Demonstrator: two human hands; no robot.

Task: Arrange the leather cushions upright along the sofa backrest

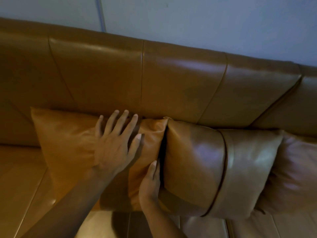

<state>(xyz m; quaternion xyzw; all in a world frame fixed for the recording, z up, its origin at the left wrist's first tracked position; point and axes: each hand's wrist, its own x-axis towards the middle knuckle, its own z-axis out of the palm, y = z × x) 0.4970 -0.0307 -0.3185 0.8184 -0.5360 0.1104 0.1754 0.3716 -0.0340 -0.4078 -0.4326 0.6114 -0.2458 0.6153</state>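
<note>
A tan leather cushion (pixel 68 143) leans upright against the sofa backrest (pixel 154 79) at centre left. My left hand (pixel 116 143) lies flat on its face with fingers spread. My right hand (pixel 151 184) presses along that cushion's right edge, its fingers partly tucked into the dark gap beside a darker brown leather cushion (pixel 193 160). That cushion stands upright too and touches a third leather cushion (pixel 250 165) to its right. A paler fourth cushion (pixel 295 169) shows blurred at the far right.
The sofa seat (pixel 25 186) stretches out at lower left and along the bottom. A pale wall (pixel 205 19) rises behind the backrest, with a thin vertical cable (pixel 101 14) on it. The backrest turns a corner at the right (pixel 283 100).
</note>
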